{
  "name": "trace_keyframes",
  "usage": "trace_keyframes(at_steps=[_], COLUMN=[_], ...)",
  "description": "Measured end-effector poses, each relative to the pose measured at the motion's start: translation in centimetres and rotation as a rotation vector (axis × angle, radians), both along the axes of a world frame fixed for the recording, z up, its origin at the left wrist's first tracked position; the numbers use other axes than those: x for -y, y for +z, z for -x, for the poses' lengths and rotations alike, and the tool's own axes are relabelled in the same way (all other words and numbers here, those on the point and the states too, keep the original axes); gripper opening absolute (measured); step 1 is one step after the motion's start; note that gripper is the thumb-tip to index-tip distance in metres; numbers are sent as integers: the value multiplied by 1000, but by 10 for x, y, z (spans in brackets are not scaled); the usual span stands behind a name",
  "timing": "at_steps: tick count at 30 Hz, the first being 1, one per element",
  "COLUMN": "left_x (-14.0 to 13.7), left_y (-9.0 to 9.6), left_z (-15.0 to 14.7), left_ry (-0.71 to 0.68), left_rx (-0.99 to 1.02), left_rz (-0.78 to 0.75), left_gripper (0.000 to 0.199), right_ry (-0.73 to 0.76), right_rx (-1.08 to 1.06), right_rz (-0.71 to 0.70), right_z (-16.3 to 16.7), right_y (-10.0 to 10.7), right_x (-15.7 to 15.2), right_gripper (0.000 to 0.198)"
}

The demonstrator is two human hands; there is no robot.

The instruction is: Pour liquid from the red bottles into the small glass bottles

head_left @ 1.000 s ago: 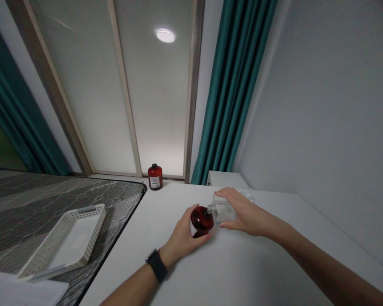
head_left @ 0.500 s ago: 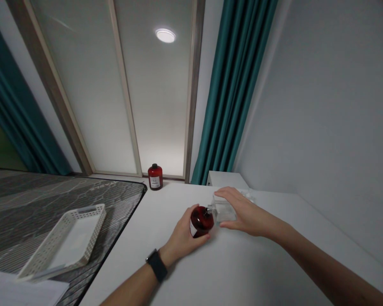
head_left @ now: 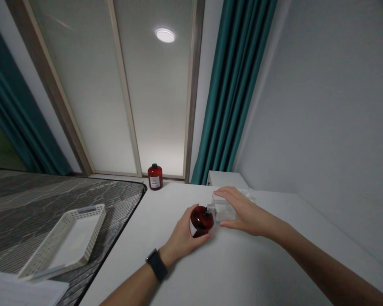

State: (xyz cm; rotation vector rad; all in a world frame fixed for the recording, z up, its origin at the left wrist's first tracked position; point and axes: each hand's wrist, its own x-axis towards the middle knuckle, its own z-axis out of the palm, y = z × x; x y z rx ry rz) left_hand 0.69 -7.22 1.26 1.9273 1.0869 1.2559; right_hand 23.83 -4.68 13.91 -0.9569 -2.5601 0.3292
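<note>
The left hand (head_left: 185,233) has its grip around a dark red bottle (head_left: 203,218) over the worktop (head_left: 230,263). The right hand (head_left: 244,214) holds a clear bottle (head_left: 222,211) tipped sideways, neck at the red one's mouth; whether they touch is hard to tell.

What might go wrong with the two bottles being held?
The clear bottle is tipped, its neck at the mouth of the red bottle in the left hand. If either shifts, any liquid might dribble onto the white table. The right hand grips smooth-looking sides, so the clear bottle might slip.
</note>
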Motion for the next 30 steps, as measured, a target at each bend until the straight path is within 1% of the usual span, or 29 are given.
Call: trace_keyframes(at_steps=[7,15,25,30], left_x=[0,0,1,1], left_y=[1,-1,3,3], left_z=[0,1,0,0], left_ry=[-3,-1,-2,3], left_rx=[-7,-16,0,0], left_rz=[1,7,25,24], left_gripper=[79,80,80,80], right_ry=[8,8,17,2], right_rx=[-3,7,-4,16], right_rz=[-16,-6,-14,-8], right_z=[-1,0,0,0], right_y=[-2,0,1,2], right_x=[-1,-1,-1,0], right_gripper=[75,74,73,76])
